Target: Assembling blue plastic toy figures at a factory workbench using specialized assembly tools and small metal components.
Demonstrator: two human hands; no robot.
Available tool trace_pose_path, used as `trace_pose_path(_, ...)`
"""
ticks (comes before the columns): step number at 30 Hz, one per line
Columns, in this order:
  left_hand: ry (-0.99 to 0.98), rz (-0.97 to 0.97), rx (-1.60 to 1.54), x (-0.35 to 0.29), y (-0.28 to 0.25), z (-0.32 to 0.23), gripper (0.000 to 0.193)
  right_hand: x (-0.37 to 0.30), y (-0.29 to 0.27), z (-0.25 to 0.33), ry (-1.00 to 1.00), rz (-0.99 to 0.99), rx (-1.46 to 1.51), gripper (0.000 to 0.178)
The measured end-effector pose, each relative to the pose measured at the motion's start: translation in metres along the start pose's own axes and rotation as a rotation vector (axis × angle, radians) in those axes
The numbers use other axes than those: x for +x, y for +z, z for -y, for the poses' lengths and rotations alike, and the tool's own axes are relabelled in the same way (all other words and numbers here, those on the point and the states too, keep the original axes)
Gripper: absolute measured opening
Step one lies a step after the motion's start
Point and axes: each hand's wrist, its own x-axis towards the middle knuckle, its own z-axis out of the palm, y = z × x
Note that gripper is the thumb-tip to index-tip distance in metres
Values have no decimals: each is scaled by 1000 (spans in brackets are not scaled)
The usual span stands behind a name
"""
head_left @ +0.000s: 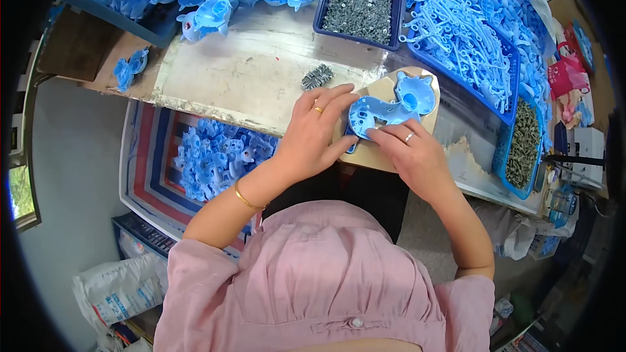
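Observation:
A light-blue hollow plastic shell (389, 112), with a round cup and two ear-like points at its right end, lies open side up on a tan board (427, 121) at the table's near edge. My left hand (316, 127) grips its left end, fingers along the far side and thumb on the near side. Thumb and fingers of my right hand (412, 153) are pressed together at the shell's near edge; whether a small part is between them is hidden. Just beyond my left fingers sits a small heap of metal pieces (317, 77).
Small metal parts fill a dark-blue bin (355, 40). To its right, a blue basket (460, 87) holds light-blue looped sticks. A blue tub (519, 186) holds screw-like pieces. Blue shells (212, 16) crowd the far side. Below left, a striped bag (145, 150) holds more blue parts.

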Motion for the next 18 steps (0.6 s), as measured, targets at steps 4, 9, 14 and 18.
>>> trace_pose_path(4, -43, 22, -31, -2, 3, 4, 67, -2, 1, 7, 37, 51, -112, 45)
trace_pose_path(9, -69, 80, -105, 3, 3, 0, 65, 3, -2, 10, 79, 94, -141, 41)
trace_pose_path(14, 35, 47, -48, 13, 4, -14, 62, 6, -21, -3, 53, 112, 60, 28)
trace_pose_path(18, 28, 56, -20, 12, 6, -19, 59, 0, -68, -50, 450, -180, 149, 10)
